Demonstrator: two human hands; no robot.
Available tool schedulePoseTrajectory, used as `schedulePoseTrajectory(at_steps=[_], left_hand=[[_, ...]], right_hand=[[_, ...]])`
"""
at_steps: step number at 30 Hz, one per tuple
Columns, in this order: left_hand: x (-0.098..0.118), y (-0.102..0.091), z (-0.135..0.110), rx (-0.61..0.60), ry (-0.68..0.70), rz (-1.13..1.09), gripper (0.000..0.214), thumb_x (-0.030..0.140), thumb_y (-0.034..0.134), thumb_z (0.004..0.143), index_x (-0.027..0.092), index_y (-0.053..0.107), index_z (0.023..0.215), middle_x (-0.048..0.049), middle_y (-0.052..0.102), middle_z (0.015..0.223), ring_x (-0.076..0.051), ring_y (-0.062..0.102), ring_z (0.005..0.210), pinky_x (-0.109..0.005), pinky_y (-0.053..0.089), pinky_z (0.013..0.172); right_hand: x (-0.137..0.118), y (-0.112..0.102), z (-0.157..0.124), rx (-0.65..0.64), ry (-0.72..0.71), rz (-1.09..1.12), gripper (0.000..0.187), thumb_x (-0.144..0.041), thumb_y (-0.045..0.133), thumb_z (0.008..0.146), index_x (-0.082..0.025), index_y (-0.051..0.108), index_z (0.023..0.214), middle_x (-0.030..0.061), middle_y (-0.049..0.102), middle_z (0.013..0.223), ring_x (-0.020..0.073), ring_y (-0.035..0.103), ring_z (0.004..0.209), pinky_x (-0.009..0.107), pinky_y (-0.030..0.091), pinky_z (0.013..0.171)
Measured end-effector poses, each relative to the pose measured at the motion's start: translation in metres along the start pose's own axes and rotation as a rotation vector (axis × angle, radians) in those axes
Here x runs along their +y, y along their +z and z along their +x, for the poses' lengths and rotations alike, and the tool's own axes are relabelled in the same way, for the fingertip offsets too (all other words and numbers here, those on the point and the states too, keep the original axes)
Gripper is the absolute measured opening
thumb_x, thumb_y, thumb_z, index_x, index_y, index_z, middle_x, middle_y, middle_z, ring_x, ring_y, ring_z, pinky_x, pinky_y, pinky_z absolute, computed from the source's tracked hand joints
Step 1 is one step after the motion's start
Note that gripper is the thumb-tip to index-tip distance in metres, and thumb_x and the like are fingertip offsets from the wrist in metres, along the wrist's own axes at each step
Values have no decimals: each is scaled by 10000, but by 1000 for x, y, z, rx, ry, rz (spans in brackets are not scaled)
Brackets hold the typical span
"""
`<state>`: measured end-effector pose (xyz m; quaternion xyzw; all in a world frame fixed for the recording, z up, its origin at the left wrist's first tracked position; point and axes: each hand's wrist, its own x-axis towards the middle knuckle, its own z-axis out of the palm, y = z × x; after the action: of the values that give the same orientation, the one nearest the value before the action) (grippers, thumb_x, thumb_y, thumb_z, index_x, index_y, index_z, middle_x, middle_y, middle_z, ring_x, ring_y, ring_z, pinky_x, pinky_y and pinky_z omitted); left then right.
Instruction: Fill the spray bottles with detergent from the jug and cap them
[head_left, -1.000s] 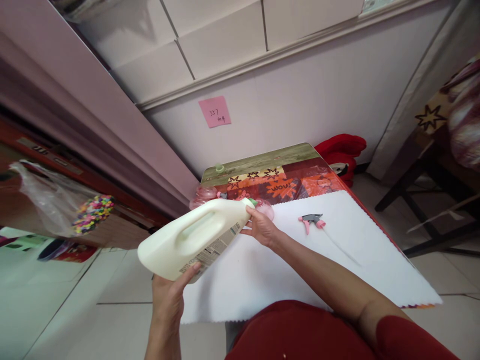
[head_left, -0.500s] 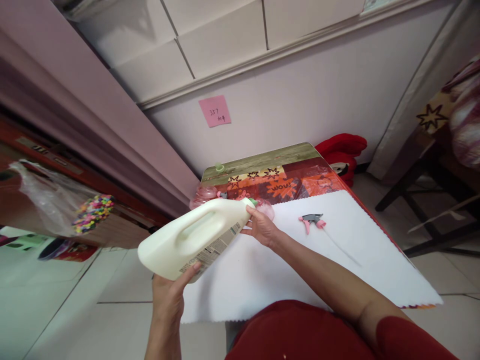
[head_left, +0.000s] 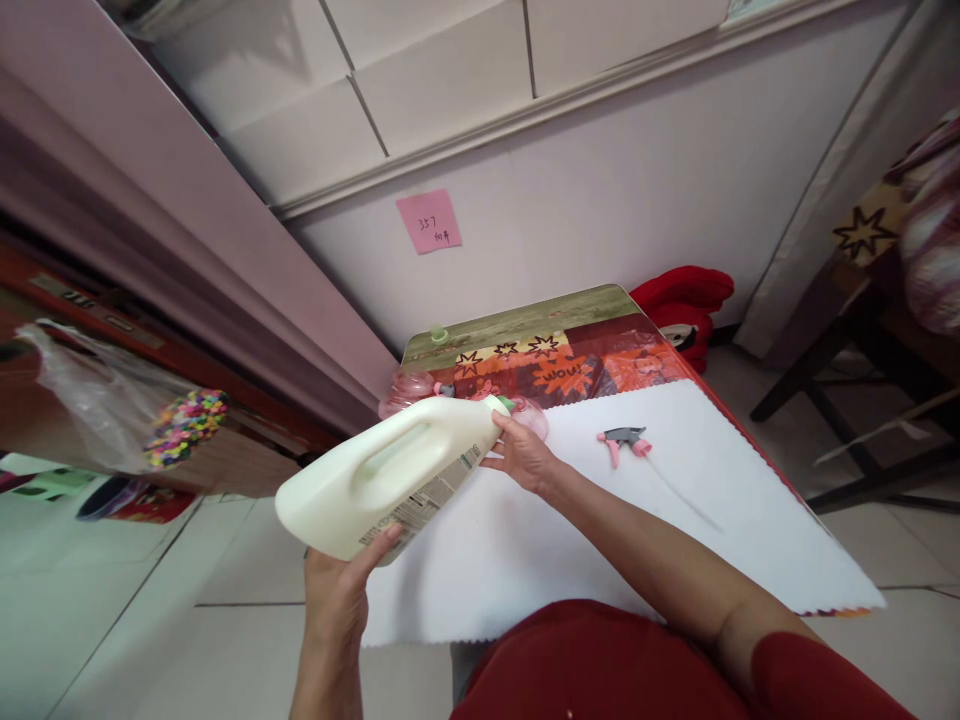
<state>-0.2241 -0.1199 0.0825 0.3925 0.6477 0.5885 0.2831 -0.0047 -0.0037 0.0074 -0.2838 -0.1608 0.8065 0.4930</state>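
A large pale detergent bottle (head_left: 390, 470) is tilted on its side above the table, its green neck pointing right. My left hand (head_left: 345, 580) grips its base from below, thumb on the printed label. My right hand (head_left: 521, 450) holds the neck, fingers partly hidden behind it. Just past the neck is a clear pink bottle (head_left: 534, 418), mostly covered by the hand and the detergent bottle; whether the two touch I cannot tell. A pink and grey spray trigger (head_left: 626, 440) with a thin tube lies on the white mat (head_left: 600, 540) to the right.
At the table's far left lies another pink spray bottle (head_left: 409, 390), near a small green cap (head_left: 439, 336). A red plush thing (head_left: 686, 310) sits behind the table. On the left hangs a plastic bag (head_left: 97, 400); a dark stool (head_left: 825, 400) stands at right.
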Motion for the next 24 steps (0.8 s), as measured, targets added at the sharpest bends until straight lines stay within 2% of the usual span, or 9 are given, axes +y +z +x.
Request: schedulePoseTrajectory(at_steps=[10,16,20,24], left_hand=[[0,-1,1,-10,-20,-15,876,286,979,451,162,693,1269,-103,785,1072,-353,705,1106,-479,585,972],[-6,0,1,-19,-25,-42,870,282,972,472,181,682,1286,-108,763,1176,-348,680,1175,-482,560,1019],[-17,2,1,-2,-31,-110,840,258,965,476,200,690,1268,-95,742,1246,-338,667,1210,-477,531,1064],[-44,-1,4,-43,-110,-173,784,252,938,518,237,679,1259,-72,757,1209,-315,663,1227,-460,527,1073]], right_hand=[[2,-1,2,13,10,8,365,-506,738,807,-282,660,1084,41,696,1199,230,672,1043,507,551,997],[1,0,1,7,-4,-11,392,-510,751,793,-293,660,1107,36,699,1214,238,677,1067,514,550,998],[-4,4,-4,33,-34,-55,432,-519,773,778,-296,653,1128,36,703,1222,243,682,1076,505,562,982],[-7,15,-10,24,-153,-159,464,-534,786,758,-282,647,1121,38,720,1202,241,678,1079,460,562,974]])
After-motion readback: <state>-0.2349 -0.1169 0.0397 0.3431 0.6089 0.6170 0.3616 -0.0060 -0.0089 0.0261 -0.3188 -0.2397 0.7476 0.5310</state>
